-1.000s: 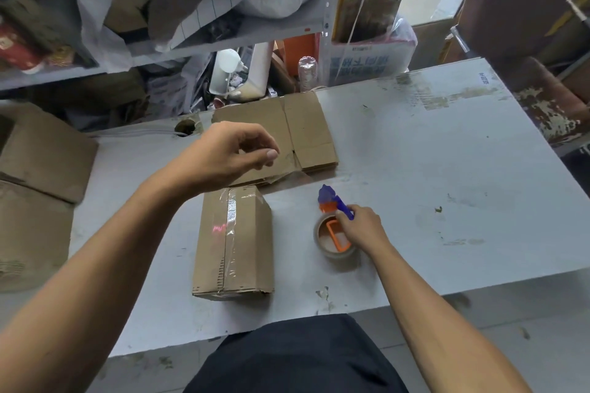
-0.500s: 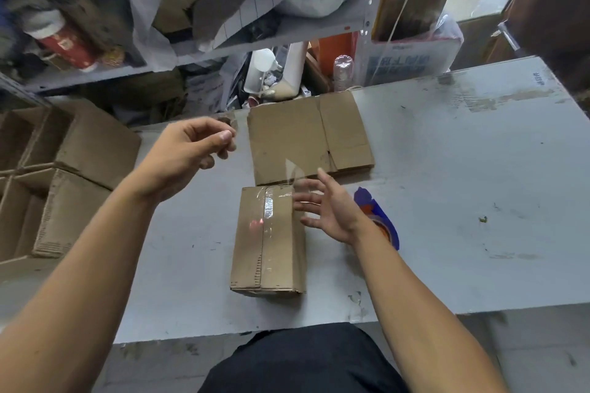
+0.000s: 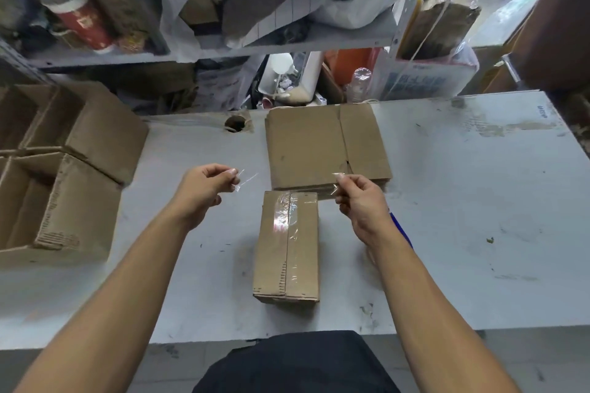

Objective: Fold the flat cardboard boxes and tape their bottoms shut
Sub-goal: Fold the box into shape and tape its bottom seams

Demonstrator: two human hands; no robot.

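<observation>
A folded cardboard box (image 3: 287,246) lies on the grey table (image 3: 463,201) in front of me, a strip of clear tape running along its top seam. Above its far end I hold a loose piece of clear tape (image 3: 247,179) stretched between both hands. My left hand (image 3: 204,191) pinches the tape's left end and my right hand (image 3: 360,201) pinches the right end. Behind the box lies a stack of flat cardboard boxes (image 3: 325,147). The blue tape dispenser (image 3: 400,230) is mostly hidden behind my right forearm.
Several folded open boxes (image 3: 60,175) stand at the table's left end. A cluttered metal shelf (image 3: 287,41) rises behind the table. A round hole (image 3: 234,123) is cut in the table near its back edge.
My right hand left the tape dispenser on the table and came up to take the tape's right end. My left hand stayed raised with the tape. The view shifted left.
</observation>
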